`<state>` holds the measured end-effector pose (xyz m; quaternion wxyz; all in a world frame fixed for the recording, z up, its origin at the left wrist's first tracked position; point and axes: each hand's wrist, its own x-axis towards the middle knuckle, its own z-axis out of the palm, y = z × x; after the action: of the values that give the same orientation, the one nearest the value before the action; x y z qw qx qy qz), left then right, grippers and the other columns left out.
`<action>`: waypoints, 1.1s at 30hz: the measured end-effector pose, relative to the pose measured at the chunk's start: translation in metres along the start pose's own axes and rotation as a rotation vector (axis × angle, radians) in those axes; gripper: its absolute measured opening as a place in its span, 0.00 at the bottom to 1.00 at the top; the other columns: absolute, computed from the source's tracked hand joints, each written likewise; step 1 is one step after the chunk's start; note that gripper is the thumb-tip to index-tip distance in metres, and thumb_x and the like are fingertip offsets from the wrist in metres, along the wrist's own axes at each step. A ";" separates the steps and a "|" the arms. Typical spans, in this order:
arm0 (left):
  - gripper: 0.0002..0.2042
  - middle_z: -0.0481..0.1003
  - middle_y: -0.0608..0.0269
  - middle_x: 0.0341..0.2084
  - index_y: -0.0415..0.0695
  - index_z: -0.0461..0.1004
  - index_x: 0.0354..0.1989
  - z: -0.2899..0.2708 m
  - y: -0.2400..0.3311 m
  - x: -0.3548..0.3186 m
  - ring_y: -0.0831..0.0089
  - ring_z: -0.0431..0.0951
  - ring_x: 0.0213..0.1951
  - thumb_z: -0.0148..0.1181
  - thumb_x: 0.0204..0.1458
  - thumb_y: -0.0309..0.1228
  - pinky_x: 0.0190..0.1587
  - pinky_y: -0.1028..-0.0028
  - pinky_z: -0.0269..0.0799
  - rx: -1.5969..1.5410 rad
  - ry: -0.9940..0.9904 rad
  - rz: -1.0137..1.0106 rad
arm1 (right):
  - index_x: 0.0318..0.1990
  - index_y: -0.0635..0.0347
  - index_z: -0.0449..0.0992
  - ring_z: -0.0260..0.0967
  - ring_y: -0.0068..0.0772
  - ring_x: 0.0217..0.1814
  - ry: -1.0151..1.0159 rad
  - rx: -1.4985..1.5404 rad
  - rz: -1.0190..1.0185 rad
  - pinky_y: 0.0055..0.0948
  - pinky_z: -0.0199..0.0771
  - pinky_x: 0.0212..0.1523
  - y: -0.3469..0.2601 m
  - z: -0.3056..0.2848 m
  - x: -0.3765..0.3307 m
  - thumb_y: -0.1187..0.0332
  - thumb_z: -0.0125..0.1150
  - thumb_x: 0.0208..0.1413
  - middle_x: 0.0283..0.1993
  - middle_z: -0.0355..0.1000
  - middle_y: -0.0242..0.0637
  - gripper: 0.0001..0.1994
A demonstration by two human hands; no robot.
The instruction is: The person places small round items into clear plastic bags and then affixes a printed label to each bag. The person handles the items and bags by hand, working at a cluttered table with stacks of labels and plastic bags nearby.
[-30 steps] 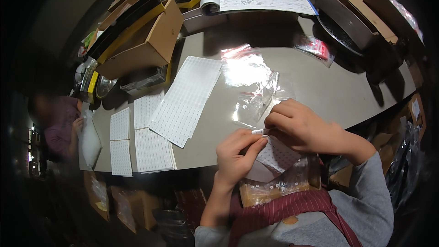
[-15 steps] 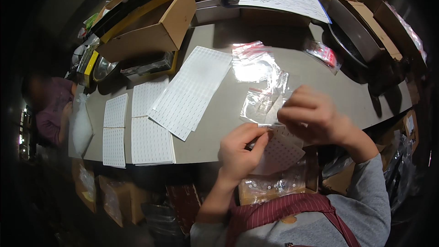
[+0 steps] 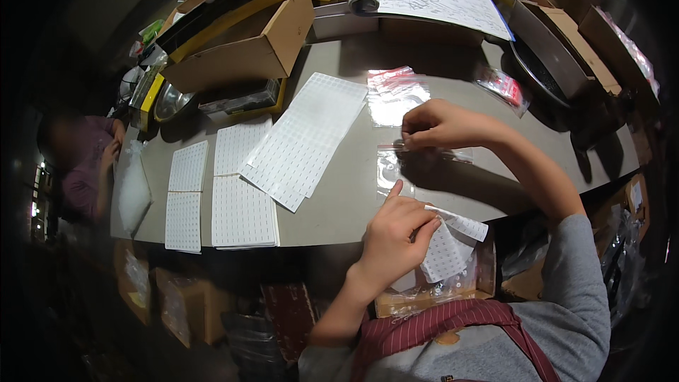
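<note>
My left hand [image 3: 397, 233] is closed on a curled sheet of small white stickers [image 3: 447, 253], above the table's near edge. Its index finger points forward, touching or nearly touching a clear zip bag [image 3: 388, 168]. My right hand [image 3: 437, 126] is reached forward over that bag, its thumb and fingertips pinched at the bag's upper end; what they hold, if anything, is too small to make out. Just beyond lies a pile of shiny clear zip bags [image 3: 396, 95] with red strips.
Left on the grey table [image 3: 346, 191] lie loose sticker sheets [image 3: 311, 131] and banded stacks [image 3: 244, 209]. An open cardboard box [image 3: 233, 64] stands behind them. Below my hands is a shallow carton [image 3: 485, 276] with clear bags. A person [image 3: 88, 163] sits far left.
My right hand has moved forward and left from beside my left hand to the zip bag. My left hand has shifted slightly right and nearer, and the sticker sheet has curled over.
</note>
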<state>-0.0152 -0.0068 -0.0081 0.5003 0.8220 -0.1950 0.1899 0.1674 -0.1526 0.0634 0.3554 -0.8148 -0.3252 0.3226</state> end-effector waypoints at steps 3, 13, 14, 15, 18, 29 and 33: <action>0.04 0.79 0.58 0.28 0.40 0.81 0.30 0.007 0.007 -0.004 0.57 0.79 0.35 0.70 0.46 0.21 0.67 0.48 0.67 0.021 0.055 -0.021 | 0.35 0.63 0.76 0.71 0.18 0.26 -0.021 0.095 0.053 0.22 0.69 0.29 0.021 -0.009 -0.019 0.68 0.62 0.60 0.25 0.73 0.28 0.07; 0.05 0.80 0.58 0.28 0.40 0.81 0.30 0.009 0.007 -0.006 0.58 0.81 0.36 0.70 0.45 0.20 0.66 0.46 0.67 0.011 0.094 -0.002 | 0.37 0.70 0.77 0.74 0.40 0.30 -0.026 -0.280 0.061 0.40 0.74 0.34 0.027 -0.015 -0.044 0.67 0.65 0.49 0.28 0.75 0.47 0.13; 0.05 0.80 0.58 0.28 0.40 0.81 0.30 0.009 0.007 -0.005 0.58 0.81 0.36 0.70 0.45 0.20 0.66 0.46 0.67 0.010 0.093 -0.003 | 0.36 0.70 0.77 0.74 0.44 0.32 0.006 -0.347 0.045 0.41 0.74 0.35 0.025 -0.013 -0.044 0.67 0.65 0.48 0.30 0.75 0.50 0.13; 0.05 0.80 0.58 0.28 0.40 0.81 0.30 0.009 0.007 -0.005 0.58 0.81 0.36 0.70 0.45 0.20 0.66 0.46 0.67 0.010 0.090 0.000 | 0.36 0.69 0.77 0.75 0.48 0.33 0.035 -0.413 0.030 0.43 0.74 0.37 0.022 -0.009 -0.046 0.67 0.65 0.47 0.31 0.75 0.52 0.13; 0.06 0.80 0.58 0.28 0.39 0.81 0.31 0.007 0.007 -0.005 0.58 0.81 0.36 0.70 0.45 0.20 0.66 0.47 0.68 0.015 0.084 0.011 | 0.35 0.68 0.78 0.75 0.54 0.34 0.117 -0.633 -0.003 0.45 0.73 0.36 0.026 -0.004 -0.049 0.64 0.69 0.48 0.31 0.75 0.54 0.14; 0.02 0.80 0.58 0.27 0.39 0.82 0.30 0.009 0.003 -0.008 0.60 0.81 0.35 0.68 0.49 0.22 0.66 0.50 0.69 -0.008 0.127 -0.030 | 0.37 0.63 0.75 0.73 0.50 0.37 0.221 -0.536 -0.286 0.44 0.72 0.38 -0.012 0.036 -0.102 0.69 0.67 0.57 0.35 0.73 0.45 0.08; 0.02 0.80 0.56 0.28 0.38 0.82 0.30 0.008 0.002 -0.008 0.60 0.81 0.34 0.68 0.49 0.21 0.66 0.50 0.70 0.009 0.126 -0.022 | 0.40 0.62 0.73 0.71 0.51 0.44 0.210 -0.541 -0.365 0.46 0.73 0.44 -0.020 0.051 -0.118 0.73 0.67 0.51 0.38 0.71 0.45 0.11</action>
<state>-0.0223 -0.0140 -0.0146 0.5100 0.8127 -0.1529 0.2366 0.0544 -0.2125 0.0865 0.2096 -0.8366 -0.5012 0.0701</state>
